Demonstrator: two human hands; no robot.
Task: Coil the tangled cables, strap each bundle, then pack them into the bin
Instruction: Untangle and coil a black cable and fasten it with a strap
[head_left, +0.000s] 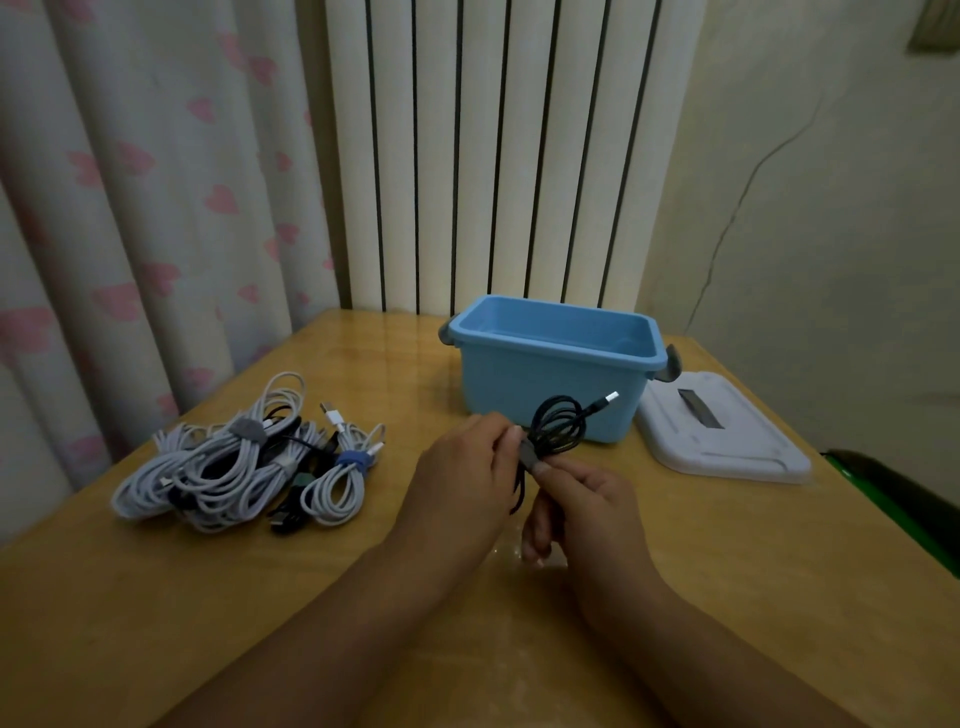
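Head view, frame centre: both hands, left hand (462, 467) and right hand (587, 499), pinch a coiled black cable (558, 423) before the blue bin (550, 364); light, floppy, probably springy, best gripped where loops cross.

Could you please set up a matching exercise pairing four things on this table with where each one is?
Things:
1. black cable
2. blue bin
3. white lid
4. pile of cables

Places:
A. flat on the table, right of the bin
B. at the left of the table
C. held up in both hands
D. at the back of the table, open

Pairs: 1-C, 2-D, 3-A, 4-B
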